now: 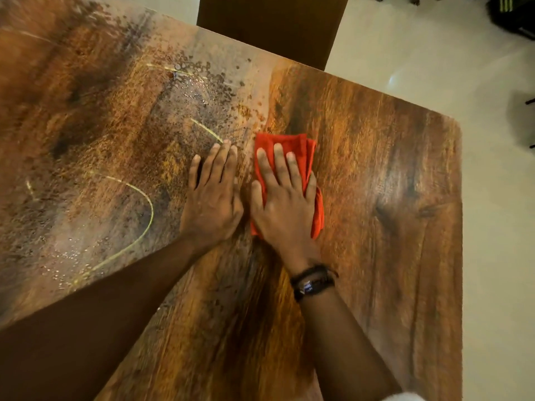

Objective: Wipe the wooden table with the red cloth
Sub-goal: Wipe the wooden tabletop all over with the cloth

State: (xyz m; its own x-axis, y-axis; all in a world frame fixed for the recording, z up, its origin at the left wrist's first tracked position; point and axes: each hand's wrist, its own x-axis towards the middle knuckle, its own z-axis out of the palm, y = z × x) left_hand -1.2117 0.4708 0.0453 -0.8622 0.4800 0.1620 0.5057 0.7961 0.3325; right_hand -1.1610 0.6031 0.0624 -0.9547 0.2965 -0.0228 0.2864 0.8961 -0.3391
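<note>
The wooden table (390, 198) fills most of the view, brown with dark grain and a mottled grey patch on its left half. A folded red cloth (301, 146) lies near the table's middle. My right hand (285, 204) presses flat on the cloth with straight, spread fingers, and a dark bracelet circles its wrist. Just left of it, my left hand (212, 195) rests flat on the bare wood, fingers straight, apart from the cloth. Water droplets (197, 91) glisten on the grey patch beyond my left hand.
A dark wooden chair back (272, 24) stands against the table's far edge. Pale tiled floor (498, 256) runs along the table's right edge and rounded far-right corner. Dark objects (512, 13) sit on the floor at the top right.
</note>
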